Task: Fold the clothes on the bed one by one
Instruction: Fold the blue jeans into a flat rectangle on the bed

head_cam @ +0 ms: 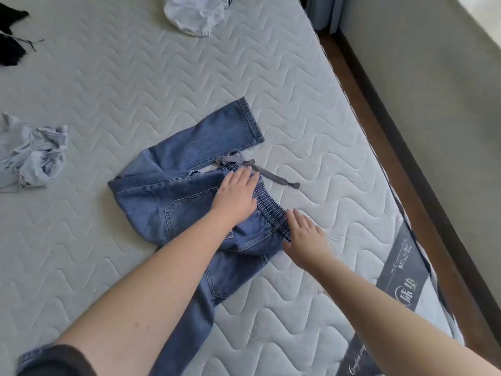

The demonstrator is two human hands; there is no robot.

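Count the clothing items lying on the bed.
4: jeans under both hands, white garment at top, grey garment at left, black clothing top left, cropped, possibly more than one.

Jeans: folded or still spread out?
Partly folded. One leg of the jeans is doubled back toward the waistband; the other runs straight toward the camera. Both hands lie flat at the waistband.

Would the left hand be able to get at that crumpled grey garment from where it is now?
Probably yes: the left hand lies flat on the jeans, and only bare mattress separates it from the grey garment.
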